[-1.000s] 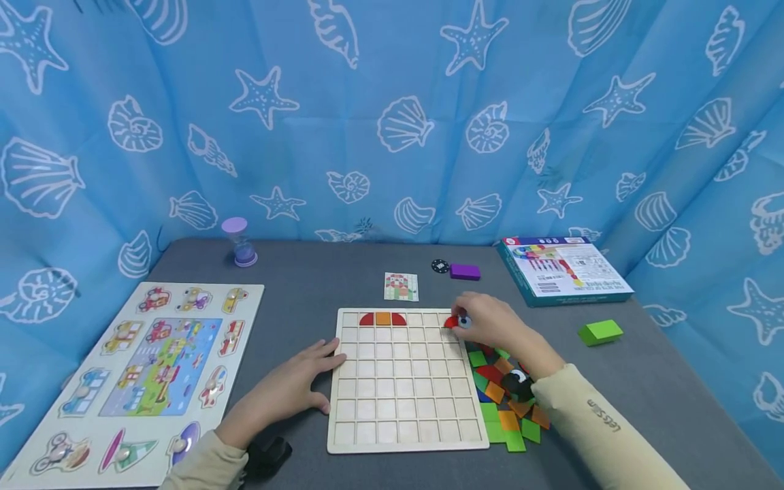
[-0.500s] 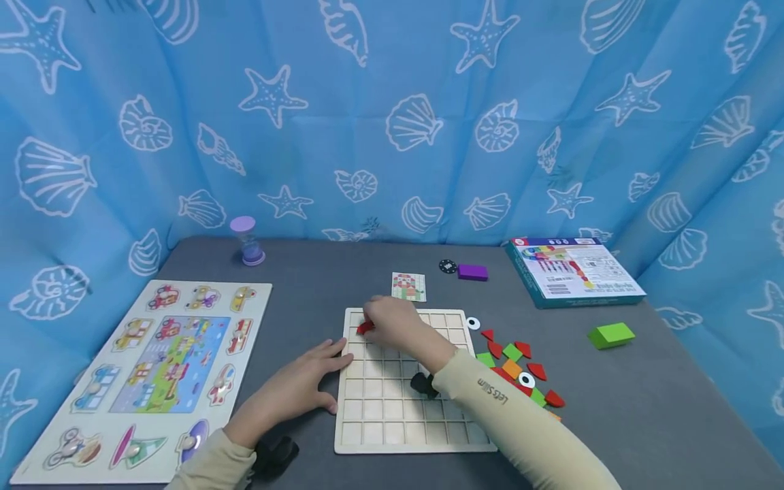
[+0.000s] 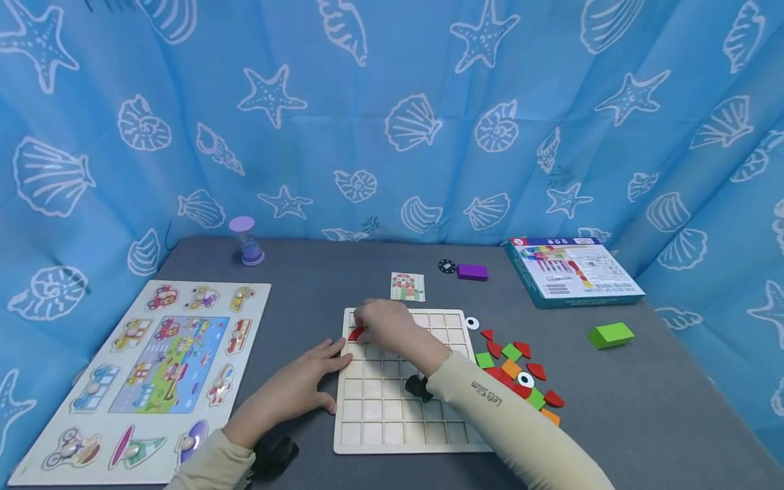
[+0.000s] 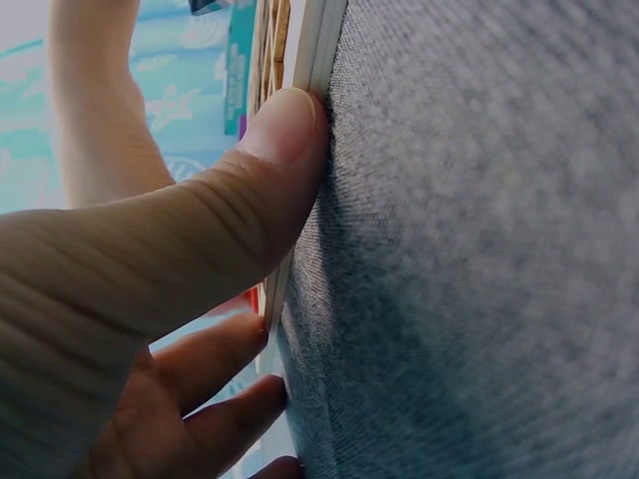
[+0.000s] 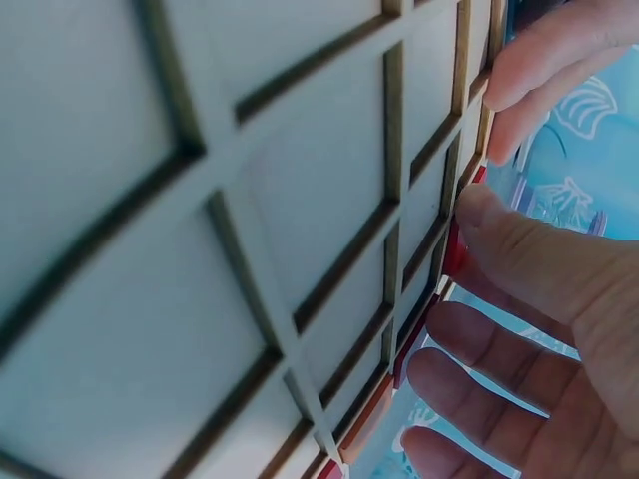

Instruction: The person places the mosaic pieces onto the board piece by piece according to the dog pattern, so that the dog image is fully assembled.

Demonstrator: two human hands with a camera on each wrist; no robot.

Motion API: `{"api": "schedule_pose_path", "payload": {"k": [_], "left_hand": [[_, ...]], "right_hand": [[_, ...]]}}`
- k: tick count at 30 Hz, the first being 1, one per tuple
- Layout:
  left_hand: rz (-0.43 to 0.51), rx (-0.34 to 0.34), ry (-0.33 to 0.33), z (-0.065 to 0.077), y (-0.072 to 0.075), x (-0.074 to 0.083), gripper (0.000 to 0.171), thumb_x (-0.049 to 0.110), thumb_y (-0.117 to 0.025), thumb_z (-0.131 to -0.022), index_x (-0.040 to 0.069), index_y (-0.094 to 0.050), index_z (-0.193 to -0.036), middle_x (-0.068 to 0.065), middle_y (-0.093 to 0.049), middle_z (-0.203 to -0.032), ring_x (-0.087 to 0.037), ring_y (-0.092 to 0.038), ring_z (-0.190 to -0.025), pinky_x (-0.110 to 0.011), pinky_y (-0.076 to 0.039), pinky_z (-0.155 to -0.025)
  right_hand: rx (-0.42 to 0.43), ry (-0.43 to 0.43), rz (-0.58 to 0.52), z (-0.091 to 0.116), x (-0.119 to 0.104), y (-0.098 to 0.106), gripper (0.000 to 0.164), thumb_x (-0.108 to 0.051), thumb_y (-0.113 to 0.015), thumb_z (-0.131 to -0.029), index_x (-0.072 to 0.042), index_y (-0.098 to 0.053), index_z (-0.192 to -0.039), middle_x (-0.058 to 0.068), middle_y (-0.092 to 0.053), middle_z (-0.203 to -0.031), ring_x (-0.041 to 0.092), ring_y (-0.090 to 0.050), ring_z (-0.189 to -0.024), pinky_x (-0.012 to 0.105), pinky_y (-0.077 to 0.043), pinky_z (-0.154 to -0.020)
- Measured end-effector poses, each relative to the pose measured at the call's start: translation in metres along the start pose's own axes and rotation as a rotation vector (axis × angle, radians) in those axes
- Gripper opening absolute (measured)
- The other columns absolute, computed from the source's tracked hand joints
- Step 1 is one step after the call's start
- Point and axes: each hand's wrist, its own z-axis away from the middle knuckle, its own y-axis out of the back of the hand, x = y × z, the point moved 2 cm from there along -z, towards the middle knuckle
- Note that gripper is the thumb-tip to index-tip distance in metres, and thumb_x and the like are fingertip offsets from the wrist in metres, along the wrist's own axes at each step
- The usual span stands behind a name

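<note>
A pale wooden grid board [image 3: 380, 433] lies flat in front of me. My right hand [image 3: 392, 330] is over its upper left part, thumb and fingertips pinching a red tile [image 3: 355, 333] with a curved edge. In the right wrist view the thumb presses on the red tile [image 5: 454, 247] at the grid, while the other fingers extend past it. My left hand [image 3: 300, 389] is spread along the board's left edge; the left wrist view has the thumb [image 4: 285, 130] against its side. The right hand hides most of the board's top row.
Loose red, green and orange tiles [image 3: 511, 368] lie right of the board, with an eye disc [image 3: 471, 323] by its corner. Behind it are a pattern card [image 3: 407, 286] and purple block [image 3: 472, 272]. A picture puzzle [image 3: 251, 299] lies left; a flat box [image 3: 576, 272] and green block [image 3: 611, 335] stand right.
My right hand has carried the red tile from the board's upper right corner to its upper left, then slightly lower. An eye disc now lies beside the board. The left hand stays at the edge.
</note>
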Motion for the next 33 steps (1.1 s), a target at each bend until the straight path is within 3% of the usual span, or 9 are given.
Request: {"api": "schedule_pose_path", "payload": {"k": [7,14,21,27,33], "left_hand": [[-0.001,-0.001,0.005,-0.001,-0.002,-0.001,0.079,0.03,-0.078,-0.061,0.014,-0.045,-0.132,-0.006,-0.027,-0.144,-0.032,-0.02,-0.132,-0.049,-0.03,-0.099],[-0.006,-0.001,0.048,-0.002,-0.002,-0.001,0.08,0.029,-0.078,-0.061,0.016,-0.045,-0.132,-0.004,-0.028,-0.144,-0.03,-0.021,-0.133,-0.048,-0.03,-0.099],[-0.009,-0.007,0.045,-0.001,0.0,0.0,0.078,0.028,-0.078,-0.062,0.017,-0.045,-0.132,-0.004,-0.028,-0.144,-0.03,-0.021,-0.133,-0.047,-0.03,-0.099],[-0.006,-0.009,0.049,-0.001,0.0,-0.001,0.079,0.029,-0.078,-0.062,0.017,-0.045,-0.132,-0.004,-0.028,-0.144,-0.03,-0.021,-0.133,-0.048,-0.03,-0.099],[0.002,-0.022,0.068,-0.002,0.0,0.0,0.078,0.031,-0.077,-0.062,0.019,-0.044,-0.132,-0.003,-0.027,-0.145,-0.029,-0.02,-0.133,-0.048,-0.031,-0.099]], "right_hand": [[0.047,0.001,-0.063,0.016,0.013,0.009,0.026,-0.029,-0.068,-0.078,-0.018,-0.065,-0.101,-0.004,-0.061,-0.09,0.008,-0.055,-0.073,0.025,-0.045,-0.058],[0.124,-0.099,-0.133,0.07,0.072,0.024,0.024,-0.023,-0.071,-0.075,-0.016,-0.066,-0.098,-0.003,-0.06,-0.086,0.01,-0.053,-0.075,0.027,-0.044,-0.062],[0.104,-0.182,-0.172,0.124,0.124,0.009,0.018,-0.02,-0.07,-0.076,-0.016,-0.067,-0.093,-0.005,-0.055,-0.08,0.009,-0.047,-0.067,0.023,-0.041,-0.061],[0.062,-0.177,-0.237,0.147,0.137,-0.002,0.018,-0.022,-0.072,-0.074,-0.018,-0.067,-0.091,-0.007,-0.056,-0.083,0.007,-0.047,-0.069,0.022,-0.043,-0.063],[0.05,-0.148,-0.199,0.153,0.14,-0.008,0.019,-0.024,-0.072,-0.073,-0.018,-0.067,-0.09,-0.008,-0.053,-0.083,0.006,-0.046,-0.07,0.021,-0.042,-0.061]]}}
